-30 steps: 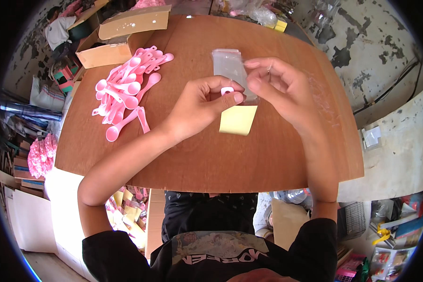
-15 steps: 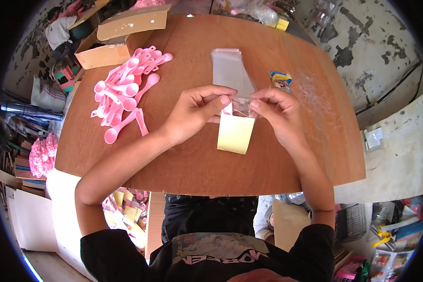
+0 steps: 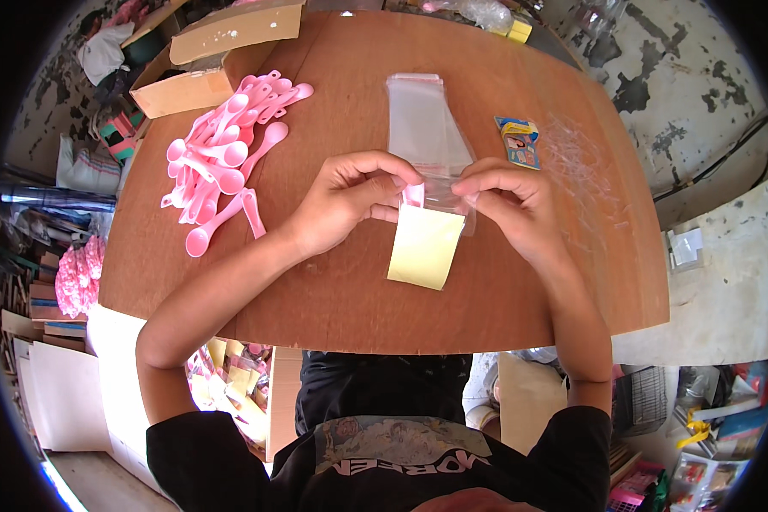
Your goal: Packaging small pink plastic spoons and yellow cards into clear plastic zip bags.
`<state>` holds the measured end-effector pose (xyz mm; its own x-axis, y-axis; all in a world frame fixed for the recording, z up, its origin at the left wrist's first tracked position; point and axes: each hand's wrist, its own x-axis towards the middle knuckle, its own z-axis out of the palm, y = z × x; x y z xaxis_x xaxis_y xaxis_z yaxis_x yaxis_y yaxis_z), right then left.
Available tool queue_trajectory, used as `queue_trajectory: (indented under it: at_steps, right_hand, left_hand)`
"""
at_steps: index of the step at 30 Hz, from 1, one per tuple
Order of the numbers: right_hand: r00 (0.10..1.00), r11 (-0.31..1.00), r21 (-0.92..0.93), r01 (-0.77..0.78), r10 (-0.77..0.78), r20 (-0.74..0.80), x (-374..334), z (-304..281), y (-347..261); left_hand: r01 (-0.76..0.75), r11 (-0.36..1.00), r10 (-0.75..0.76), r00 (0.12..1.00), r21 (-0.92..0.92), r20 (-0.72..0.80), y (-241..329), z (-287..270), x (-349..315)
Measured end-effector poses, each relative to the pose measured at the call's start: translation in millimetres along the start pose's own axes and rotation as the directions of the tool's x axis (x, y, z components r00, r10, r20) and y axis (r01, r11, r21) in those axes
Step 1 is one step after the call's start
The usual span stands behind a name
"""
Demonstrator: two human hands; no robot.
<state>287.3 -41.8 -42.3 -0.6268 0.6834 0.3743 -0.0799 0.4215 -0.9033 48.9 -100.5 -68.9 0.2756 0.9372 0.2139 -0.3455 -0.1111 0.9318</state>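
Observation:
Both hands are closed on the upper end of a small clear plastic bag (image 3: 442,194) above the middle of the table. A pale yellow card (image 3: 427,247) hangs below the fingers, apparently inside the bag. Beside the left fingertips, the pink end of a measuring spoon (image 3: 415,194) sticks up above the card. My left hand (image 3: 350,200) pinches the bag's left corner by this spoon. With thumb and forefinger, my right hand (image 3: 514,198) grips the right corner. Just beyond lies a stack of clear bags (image 3: 416,107), its near end partly hidden by the hands.
A heap of pink measuring spoons (image 3: 218,154) lies on the brown table (image 3: 333,307) at left. Behind it stands an open cardboard box (image 3: 183,90). Small printed cards (image 3: 520,145) and clear plastic strips (image 3: 576,162) lie at right. Below the near edge, a box holds packed items (image 3: 235,375).
The whole view has shifted slightly. The yellow card hangs a little lower and more tilted, and the fingers have shifted slightly along the bag's upper end.

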Motion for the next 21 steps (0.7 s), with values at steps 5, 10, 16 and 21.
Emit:
queue_trajectory:
  at_steps: [5,10,16,21]
  right_hand:
    - [0.993,0.975,-0.188,0.115,-0.108,0.05,-2,-1,-1]
    - [0.981,0.926,-0.323,0.196,-0.184,0.07,-4,3,-17]
    - [0.912,0.92,-0.083,0.383,-0.363,0.192,-40,14,-103]
    - [0.603,0.408,0.874,0.264,-0.777,0.18,-44,31,-141]
  left_hand:
    - [0.033,0.993,-0.033,0.999,-0.112,0.007,4,-1,0]
    - [0.01,0.99,-0.01,1.0,0.144,0.002,0,6,-2]
    - [-0.015,0.964,0.03,0.998,0.266,-0.053,10,8,-17]
    - [-0.097,0.934,0.124,0.991,0.344,-0.059,39,16,-55]
